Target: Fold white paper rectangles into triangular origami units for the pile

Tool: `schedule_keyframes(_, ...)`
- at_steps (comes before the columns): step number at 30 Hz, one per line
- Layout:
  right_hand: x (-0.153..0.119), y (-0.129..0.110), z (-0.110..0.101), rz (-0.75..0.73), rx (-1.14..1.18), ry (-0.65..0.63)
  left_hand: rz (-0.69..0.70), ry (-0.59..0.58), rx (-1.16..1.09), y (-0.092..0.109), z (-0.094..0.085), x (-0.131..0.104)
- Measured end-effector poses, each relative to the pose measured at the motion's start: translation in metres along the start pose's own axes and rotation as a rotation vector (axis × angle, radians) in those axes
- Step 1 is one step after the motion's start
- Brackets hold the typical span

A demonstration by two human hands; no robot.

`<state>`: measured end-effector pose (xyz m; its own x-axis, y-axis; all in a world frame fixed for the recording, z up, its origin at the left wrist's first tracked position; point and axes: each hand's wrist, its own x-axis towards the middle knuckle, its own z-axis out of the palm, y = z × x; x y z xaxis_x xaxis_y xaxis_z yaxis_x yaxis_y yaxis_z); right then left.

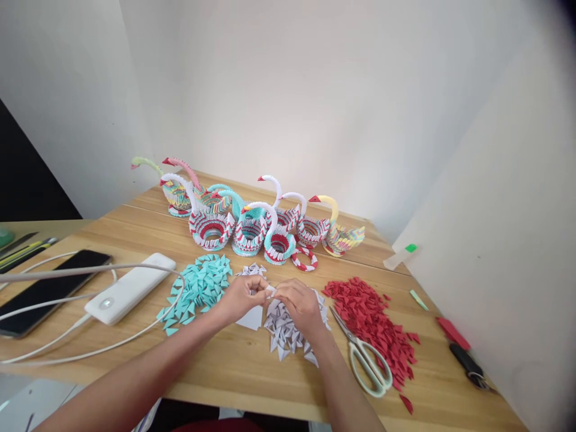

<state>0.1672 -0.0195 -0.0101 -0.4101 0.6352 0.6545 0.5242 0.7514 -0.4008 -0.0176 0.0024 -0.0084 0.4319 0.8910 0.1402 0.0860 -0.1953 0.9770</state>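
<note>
Between the fingertips of both hands is a small white piece of paper [270, 291]. My left hand [245, 295] pinches its left side, and my right hand [300, 302] closes on its right side. Below the left fingers lies a flat white paper sheet [250, 318]. Under and around my right hand spreads a pile of folded white paper triangles [284, 331], partly covered by the hand. A smaller heap of white folded pieces [252, 270] sits just behind the hands. To the left is a pile of turquoise paper triangles [201, 287].
Red paper triangles [369, 318] and scissors [366, 357] lie on the right. Several paper swans [211, 228] and a red-white ring [305, 260] stand behind. A power bank [130, 289], cables and a phone [49, 294] are left; a black-handled tool [468, 363] lies far right.
</note>
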Motion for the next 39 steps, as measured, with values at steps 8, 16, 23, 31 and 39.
schedule_keyframes(8,0.0012,-0.0017,0.0017,0.107,0.092,0.027,0.128,0.045,0.229,0.001,0.0006,-0.0033)
schedule_keyframes(16,0.0011,-0.0032,-0.0002,0.141,0.111,-0.008,0.234,0.061,0.343,-0.0043,-0.0001,-0.0031)
schedule_keyframes(23,-0.0026,-0.0001,0.0006,0.151,0.127,-0.021,0.318,0.041,0.429,-0.0038,-0.0021,-0.002)
schedule_keyframes(31,-0.0029,-0.0005,-0.0022,0.222,0.154,-0.063,0.363,-0.017,0.478,-0.0049,-0.0041,-0.0005)
schedule_keyframes(39,-0.0027,0.0002,-0.0042,0.323,0.102,-0.06,0.325,-0.035,0.46,-0.0046,-0.0029,-0.0009)
